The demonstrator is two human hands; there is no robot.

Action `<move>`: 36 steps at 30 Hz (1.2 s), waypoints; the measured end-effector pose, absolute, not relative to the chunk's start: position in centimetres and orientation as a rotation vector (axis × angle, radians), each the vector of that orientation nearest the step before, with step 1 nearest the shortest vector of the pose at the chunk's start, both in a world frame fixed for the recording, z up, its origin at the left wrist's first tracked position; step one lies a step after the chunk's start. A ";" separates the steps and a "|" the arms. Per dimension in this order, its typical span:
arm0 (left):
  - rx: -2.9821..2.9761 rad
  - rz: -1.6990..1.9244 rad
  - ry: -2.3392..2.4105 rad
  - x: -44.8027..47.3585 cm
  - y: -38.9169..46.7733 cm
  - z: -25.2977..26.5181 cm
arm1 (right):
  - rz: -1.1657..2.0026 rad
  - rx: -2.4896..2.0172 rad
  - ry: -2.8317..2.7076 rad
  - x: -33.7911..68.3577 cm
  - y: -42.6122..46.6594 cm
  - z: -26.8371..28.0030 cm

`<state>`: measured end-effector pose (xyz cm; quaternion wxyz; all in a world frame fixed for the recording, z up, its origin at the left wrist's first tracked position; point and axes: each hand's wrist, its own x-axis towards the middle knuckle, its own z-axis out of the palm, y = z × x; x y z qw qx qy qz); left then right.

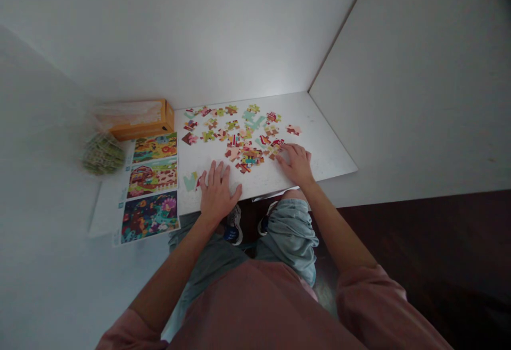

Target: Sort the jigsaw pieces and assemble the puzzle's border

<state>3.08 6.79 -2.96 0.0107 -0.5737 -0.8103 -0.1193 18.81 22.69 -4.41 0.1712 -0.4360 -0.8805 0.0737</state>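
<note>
Many jigsaw puzzle pieces [254, 121] lie loose on a white table [319, 126], in pink, red, yellow and pale green. My left hand [216, 193] rests palm down near the front edge, its fingers spread. Beside its fingertips are a pale green puzzle piece [190, 181] and a red one, partly covered by a finger. To the right, my right hand [297, 164] lies with fingers stretched out and thumb apart. Its fingertips touch or hover at a red barn puzzle piece [278, 143] and a yellowish piece [272, 153]; which of the two, I cannot tell.
On the left, a sheet with three printed pictures [152, 182] overlaps the table's side. Behind it stands an orange box [167, 115], with a blurred green bundle [102, 154] in front of its left end. White walls [223, 30] enclose the back and right.
</note>
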 end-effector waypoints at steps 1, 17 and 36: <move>-1.789 -0.377 -2.525 3.0 6.7 -3.0 | 0.205 -1.238 -2.496 18.8 23.2 -4.4; -1.727 -0.416 -2.526 2.6 6.4 -3.3 | 0.246 -1.547 -2.550 12.0 32.4 -6.1; -1.350 -0.649 -2.640 -0.3 0.9 -2.0 | 1.050 -0.942 -2.300 11.5 25.4 -3.8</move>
